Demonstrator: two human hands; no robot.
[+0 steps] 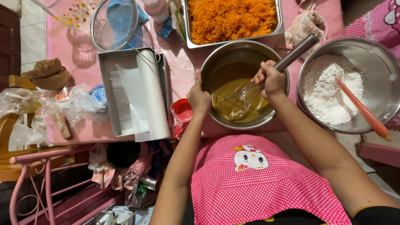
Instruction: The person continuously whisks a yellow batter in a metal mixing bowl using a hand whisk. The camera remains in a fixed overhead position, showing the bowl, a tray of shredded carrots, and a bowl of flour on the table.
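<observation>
A steel mixing bowl (233, 52) stands on the pink table in front of me, holding brown batter (233, 104). My left hand (198, 98) grips the bowl's left rim. My right hand (271, 80) is closed around the metal handle of a whisk (291, 56), whose wires dip into the batter. A second steel bowl (366, 50) at the right holds white flour (329, 89) and an orange spatula (362, 110). A steel tray of grated carrot (231, 18) sits behind the mixing bowl.
A baking tin (106, 91) lined with white paper lies at the left, a wire sieve (114, 23) behind it. A small red cup (182, 112) stands by my left hand. Plastic bags (62, 106) and a coconut shell (48, 74) crowd the far left. A pink rack (46, 179) stands below.
</observation>
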